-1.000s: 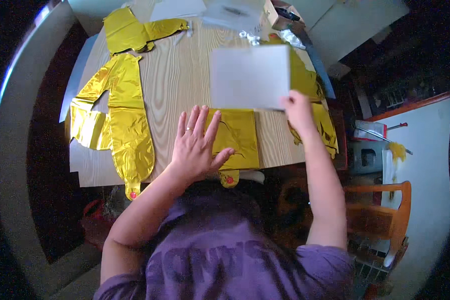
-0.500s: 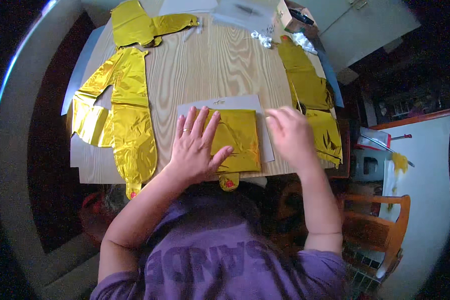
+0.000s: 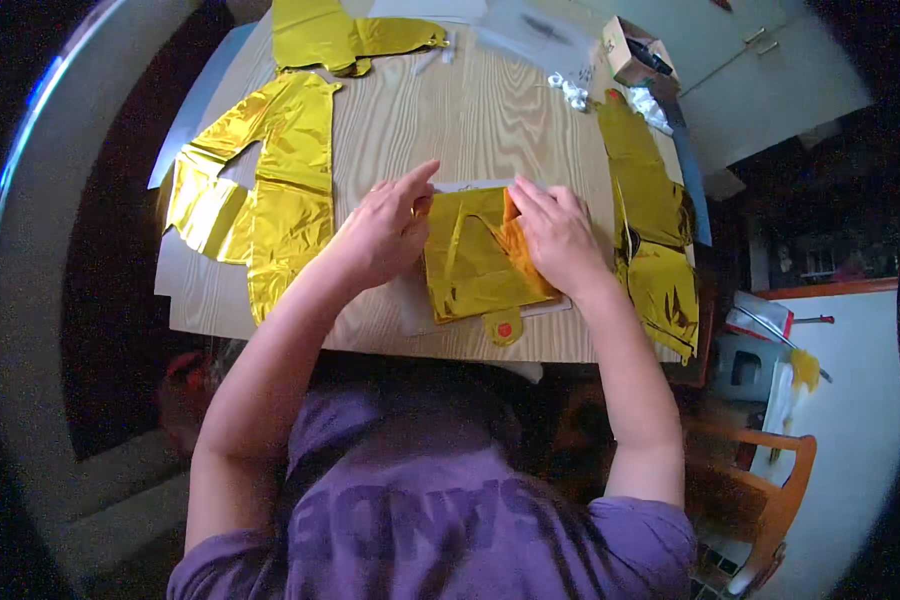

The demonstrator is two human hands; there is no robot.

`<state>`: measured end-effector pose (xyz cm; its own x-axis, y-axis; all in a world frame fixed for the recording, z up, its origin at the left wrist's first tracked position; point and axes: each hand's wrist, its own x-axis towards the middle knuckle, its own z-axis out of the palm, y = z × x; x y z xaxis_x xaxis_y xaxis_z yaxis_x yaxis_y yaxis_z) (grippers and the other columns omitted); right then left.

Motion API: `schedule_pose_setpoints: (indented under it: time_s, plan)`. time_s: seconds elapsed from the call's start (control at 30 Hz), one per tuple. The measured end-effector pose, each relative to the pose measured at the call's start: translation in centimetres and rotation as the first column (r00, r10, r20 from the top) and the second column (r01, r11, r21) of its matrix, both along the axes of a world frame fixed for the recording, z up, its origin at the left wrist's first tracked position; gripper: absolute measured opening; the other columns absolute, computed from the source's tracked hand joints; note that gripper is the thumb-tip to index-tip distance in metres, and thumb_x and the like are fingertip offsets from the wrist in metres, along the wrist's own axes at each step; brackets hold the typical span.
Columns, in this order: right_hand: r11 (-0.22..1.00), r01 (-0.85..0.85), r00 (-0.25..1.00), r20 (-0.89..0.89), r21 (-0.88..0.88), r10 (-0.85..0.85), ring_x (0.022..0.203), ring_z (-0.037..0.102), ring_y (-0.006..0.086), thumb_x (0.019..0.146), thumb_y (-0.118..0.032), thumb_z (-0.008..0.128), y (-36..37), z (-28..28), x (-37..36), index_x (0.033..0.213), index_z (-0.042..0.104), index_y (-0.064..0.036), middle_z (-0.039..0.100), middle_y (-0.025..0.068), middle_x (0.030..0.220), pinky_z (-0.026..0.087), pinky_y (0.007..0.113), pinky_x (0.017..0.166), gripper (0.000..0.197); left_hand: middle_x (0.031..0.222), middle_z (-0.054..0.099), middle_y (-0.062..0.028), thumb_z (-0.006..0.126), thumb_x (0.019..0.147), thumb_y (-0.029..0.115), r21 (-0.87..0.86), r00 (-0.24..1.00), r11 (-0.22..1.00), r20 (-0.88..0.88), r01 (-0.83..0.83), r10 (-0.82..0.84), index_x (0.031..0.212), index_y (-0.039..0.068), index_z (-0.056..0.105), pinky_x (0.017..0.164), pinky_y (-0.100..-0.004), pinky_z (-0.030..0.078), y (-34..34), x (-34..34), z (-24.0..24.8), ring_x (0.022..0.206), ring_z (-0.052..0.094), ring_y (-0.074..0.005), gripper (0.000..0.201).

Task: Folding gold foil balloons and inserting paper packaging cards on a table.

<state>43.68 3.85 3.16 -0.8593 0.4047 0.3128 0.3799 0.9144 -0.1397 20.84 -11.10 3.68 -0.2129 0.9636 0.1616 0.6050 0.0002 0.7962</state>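
A folded gold foil balloon (image 3: 480, 255) lies on a pale card (image 3: 417, 305) near the front edge of the table. Its round tab (image 3: 503, 328) with a red mark sticks out toward me. My left hand (image 3: 385, 232) is at the balloon's left edge, index finger stretched out and the other fingers bent in against the foil. My right hand (image 3: 558, 238) holds the right edge, fingers together along it; the foil there is creased and shines orange. The right thumb is hidden.
More flat gold foil balloons lie at the left (image 3: 295, 170), far left (image 3: 315, 35) and right (image 3: 645, 200) of the wooden table (image 3: 450, 120). Toward the back are crumpled white pieces (image 3: 568, 92), a clear plastic sheet (image 3: 530, 35) and a small cardboard box (image 3: 635, 52). A wooden chair (image 3: 770, 490) stands at the right.
My left hand has gone from flat on the foil to its left edge. My right hand has come onto the right edge. The balloon and card have shifted right and turned slightly.
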Motion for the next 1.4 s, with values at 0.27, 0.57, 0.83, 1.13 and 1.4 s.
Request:
schedule_pose_setpoints:
  time_s: [0.27, 0.57, 0.83, 1.13, 1.4]
  plan:
    - [0.997, 0.076, 0.997, -0.014, 0.034, -0.076, 0.115, 0.054, 0.0337, 0.092, -0.011, 0.058, -0.8, -0.2, -0.4, 0.133, 0.058, -0.0038, 0.058, 0.0101, 0.139, 0.041, 0.043, 0.102, 0.042, 0.138, 0.053, -0.0210, 0.064, 0.091, 0.027, 0.080, 0.846, 0.997, -0.532, 0.006, 0.038, 0.135, 0.000, 0.052, 0.113, -0.0501, 0.034, -0.2, 2.8, 0.4, 0.133, 0.043, -0.0409, 0.052]
    - [0.834, 0.123, 0.953, -0.170, -0.538, -0.251, 0.118, 0.060, 0.0276, 0.095, -0.008, 0.056, 1.9, 1.8, 2.4, 0.133, 0.058, -0.0036, 0.062, 0.0170, 0.130, 0.047, 0.036, 0.100, 0.038, 0.155, 0.033, -0.0227, 0.053, 0.091, 0.056, -0.016, 0.791, 0.999, -0.610, 0.042, -0.043, 0.146, -0.003, 0.040, 0.119, -0.0521, 0.019, -0.6, 5.2, -1.9, 0.146, 0.026, -0.0377, 0.082]
    - [0.876, 0.110, 0.984, -0.070, -0.470, -0.161, 0.120, 0.060, 0.0292, 0.096, -0.015, 0.059, 1.4, 3.6, 1.3, 0.130, 0.060, -0.0028, 0.063, 0.0168, 0.129, 0.048, 0.036, 0.099, 0.036, 0.153, 0.034, -0.0250, 0.053, 0.091, 0.059, -0.067, 0.823, 0.996, -0.561, 0.058, -0.086, 0.143, -0.002, 0.044, 0.118, -0.0527, 0.020, -0.2, 4.8, -0.9, 0.145, 0.027, -0.0408, 0.081]
    - [0.985, 0.021, 0.982, 0.189, -0.170, 0.012, 0.150, 0.016, 0.0372, 0.098, -0.044, 0.051, -2.0, -0.1, -0.4, 0.153, 0.023, 0.0011, 0.018, 0.0211, 0.162, 0.008, 0.056, 0.120, 0.077, 0.152, 0.031, -0.0315, 0.050, 0.091, 0.063, -0.003, 0.827, 0.999, -0.561, 0.046, -0.040, 0.147, 0.004, 0.041, 0.115, -0.0572, 0.023, -0.7, 4.4, -1.5, 0.142, 0.029, -0.0478, 0.082]
    - [0.987, 0.053, 0.966, 0.260, -0.154, -0.011, 0.152, 0.009, 0.0363, 0.099, -0.051, 0.045, -2.6, 0.1, 0.2, 0.155, 0.019, -0.0006, 0.011, 0.0204, 0.164, 0.005, 0.060, 0.120, 0.080, 0.155, 0.031, -0.0259, 0.053, 0.087, 0.065, -0.063, 0.741, 0.977, -0.642, 0.202, -0.195, 0.150, 0.004, 0.036, 0.118, -0.0555, 0.021, -3.8, 3.8, 0.4, 0.144, 0.029, -0.0447, 0.089]
